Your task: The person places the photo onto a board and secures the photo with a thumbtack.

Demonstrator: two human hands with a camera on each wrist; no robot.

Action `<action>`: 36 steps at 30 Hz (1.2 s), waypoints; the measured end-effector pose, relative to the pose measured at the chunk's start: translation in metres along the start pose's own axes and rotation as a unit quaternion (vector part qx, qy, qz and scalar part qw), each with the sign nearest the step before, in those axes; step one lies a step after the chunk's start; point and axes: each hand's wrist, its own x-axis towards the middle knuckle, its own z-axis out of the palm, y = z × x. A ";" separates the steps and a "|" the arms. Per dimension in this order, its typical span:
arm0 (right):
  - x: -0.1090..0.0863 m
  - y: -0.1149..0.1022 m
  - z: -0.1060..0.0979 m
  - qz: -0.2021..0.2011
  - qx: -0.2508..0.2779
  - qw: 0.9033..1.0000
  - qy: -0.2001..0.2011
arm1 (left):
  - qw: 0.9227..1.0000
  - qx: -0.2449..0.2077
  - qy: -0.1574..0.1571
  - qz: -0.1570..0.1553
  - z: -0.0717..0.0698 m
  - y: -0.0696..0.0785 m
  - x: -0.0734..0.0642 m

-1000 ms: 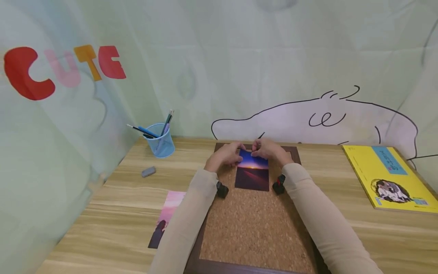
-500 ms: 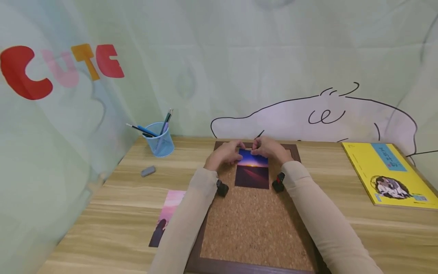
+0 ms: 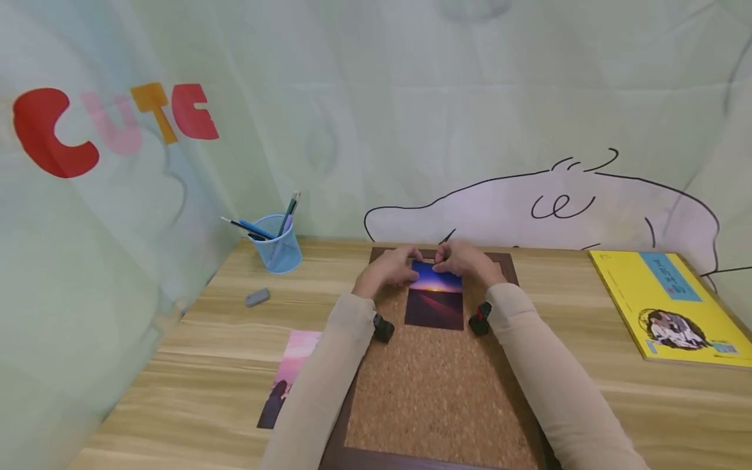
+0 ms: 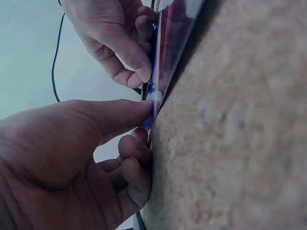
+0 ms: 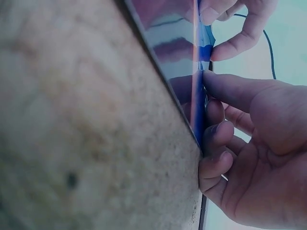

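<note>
A glossy sunset photo point(image 3: 435, 308), blue above and dark below, lies over the upper part of a framed cork board point(image 3: 440, 391). My left hand point(image 3: 389, 269) pinches its top left corner, the thumb on the front face in the left wrist view. At the top edge on the right, my right hand point(image 3: 464, 261) grips the photo point(image 5: 168, 52) between thumb and curled fingers. Both hands work close together, just below the board's far frame. In the right wrist view, the photo's surface mirrors the fingers, and its lower edge stands slightly off the cork point(image 5: 86, 120).
A pink photo point(image 3: 292, 365) lies left of the board, partly under the left sleeve point(image 3: 329, 365). Farther back are a grey eraser point(image 3: 257, 297) and a blue mesh cup point(image 3: 282, 251) of pencils. A yellow book point(image 3: 664, 307) lies at the right, and a printed curtain point(image 3: 411, 117) hangs behind.
The head view tilts slightly, shifting the whole scene a little. Both hands keep their hold at the photo's top edge, with hardly any movement relative to the board.
</note>
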 end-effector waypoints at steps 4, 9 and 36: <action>-0.004 0.001 0.001 -0.021 0.006 1.000 0.005 | 1.000 0.003 0.002 0.000 0.002 -0.001 0.000; -0.008 0.002 0.002 -0.052 0.003 0.999 -0.003 | 1.000 0.002 0.000 -0.001 0.001 -0.001 -0.002; -0.031 0.024 -0.006 -0.134 0.019 0.988 -0.071 | 1.000 0.017 -0.001 -0.018 0.002 0.005 0.000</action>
